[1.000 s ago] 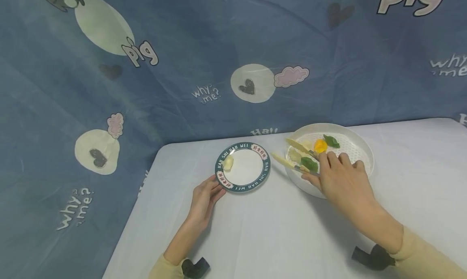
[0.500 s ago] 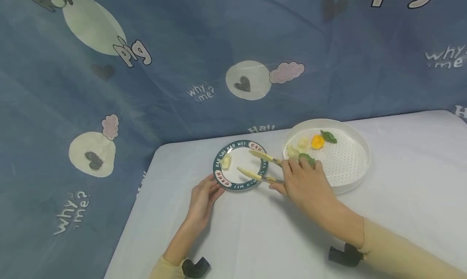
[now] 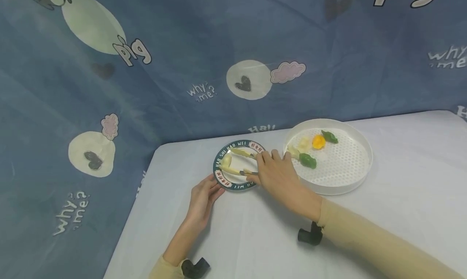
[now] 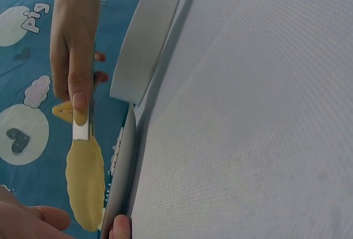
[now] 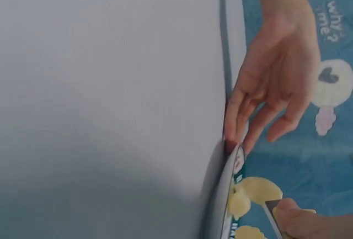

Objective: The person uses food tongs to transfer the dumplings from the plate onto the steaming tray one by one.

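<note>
My left hand [image 3: 205, 200] holds the near left rim of a small white plate [image 3: 221, 150] with a dark green lettered border. In the right wrist view, its fingertips lie on both sides of the rim. The right hand [image 3: 279, 175] grips metal tongs [image 3: 241, 153] with yellow tips, their arms apart over the plate. Between those tips sits a small pale yellow lump [image 3: 226, 160], on the plate's left side. The right wrist view shows the lump [image 5: 239, 202] close to one yellow tip. Seen from the left wrist, one broad tip [image 4: 85, 184] hides most of the plate's top.
A round white tray [image 3: 346, 161] with a dimpled base stands to the right. It holds two green leaf-like pieces [image 3: 308, 160], an orange-yellow piece [image 3: 318, 141] and pale pieces [image 3: 303, 144]. A white cloth [image 3: 237, 238] covers the table; a blue printed curtain [image 3: 204, 121] hangs behind.
My right hand has carried the tongs left from over the tray to the plate, bringing their tips around the pale yellow lump. The left hand has stayed at the plate's rim.
</note>
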Tool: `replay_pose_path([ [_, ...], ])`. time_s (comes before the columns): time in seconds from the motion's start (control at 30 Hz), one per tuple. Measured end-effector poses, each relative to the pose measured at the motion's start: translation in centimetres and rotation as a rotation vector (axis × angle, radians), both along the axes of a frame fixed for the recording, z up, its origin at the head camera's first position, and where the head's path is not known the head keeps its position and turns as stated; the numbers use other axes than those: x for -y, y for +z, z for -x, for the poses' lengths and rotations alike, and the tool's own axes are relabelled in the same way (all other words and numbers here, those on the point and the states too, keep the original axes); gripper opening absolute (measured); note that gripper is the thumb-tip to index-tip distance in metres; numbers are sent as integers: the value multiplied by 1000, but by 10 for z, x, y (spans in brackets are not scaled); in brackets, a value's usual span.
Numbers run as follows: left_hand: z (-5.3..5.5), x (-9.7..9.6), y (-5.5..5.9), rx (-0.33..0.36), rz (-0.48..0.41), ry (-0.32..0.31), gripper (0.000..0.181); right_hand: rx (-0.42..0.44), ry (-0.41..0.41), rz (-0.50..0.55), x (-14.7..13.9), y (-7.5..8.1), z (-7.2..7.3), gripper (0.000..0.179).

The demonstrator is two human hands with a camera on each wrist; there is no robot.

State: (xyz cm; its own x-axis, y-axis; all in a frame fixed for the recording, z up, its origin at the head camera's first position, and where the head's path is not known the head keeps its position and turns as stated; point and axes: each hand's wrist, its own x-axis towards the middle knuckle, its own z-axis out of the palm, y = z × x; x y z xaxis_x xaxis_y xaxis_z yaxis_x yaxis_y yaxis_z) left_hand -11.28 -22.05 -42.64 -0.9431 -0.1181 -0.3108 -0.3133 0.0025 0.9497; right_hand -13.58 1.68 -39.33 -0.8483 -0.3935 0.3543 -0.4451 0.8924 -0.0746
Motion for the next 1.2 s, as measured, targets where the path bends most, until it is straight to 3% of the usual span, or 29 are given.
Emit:
replay_pose_path([
  [0.43, 0, -1, 1, -8, -8, 18, 60, 71, 38, -10, 7, -9, 12, 57],
  [1.2, 0, 0, -2, -4, 7, 11, 61, 139, 32, 32, 2, -8, 3, 51],
])
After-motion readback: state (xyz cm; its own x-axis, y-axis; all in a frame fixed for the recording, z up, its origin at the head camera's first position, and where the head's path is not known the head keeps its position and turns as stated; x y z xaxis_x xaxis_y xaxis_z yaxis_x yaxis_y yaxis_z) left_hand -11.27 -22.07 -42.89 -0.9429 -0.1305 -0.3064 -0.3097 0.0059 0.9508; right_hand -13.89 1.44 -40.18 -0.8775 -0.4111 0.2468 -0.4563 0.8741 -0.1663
